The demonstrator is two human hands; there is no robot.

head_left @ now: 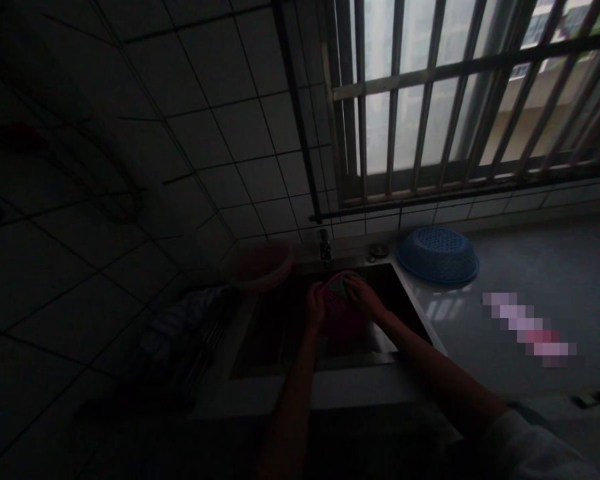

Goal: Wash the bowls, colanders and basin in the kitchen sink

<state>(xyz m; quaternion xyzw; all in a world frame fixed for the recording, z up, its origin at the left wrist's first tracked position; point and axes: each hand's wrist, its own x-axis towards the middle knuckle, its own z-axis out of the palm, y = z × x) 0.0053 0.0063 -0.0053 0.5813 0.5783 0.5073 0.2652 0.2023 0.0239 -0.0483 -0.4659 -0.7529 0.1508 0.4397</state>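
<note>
Honestly, with the pink basket [347,321] over the sink [350,361] — left hand [316,305] pinching its rim, right hand [361,295] too dark to tell — I'd turn it slowly and hold it low

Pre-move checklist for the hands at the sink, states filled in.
1. Left hand on the pink basket's rim: ok.
2. Right hand at the greenish item: ok; what the item is, cannot tell.
3. Pink basket within the sink's outline: ok.
4. Faucet off: cannot tell, too dark.
5. Blue basket on the counter, outside the sink: ok.
6. Lighting over the sink: not ok, very dim.
</note>
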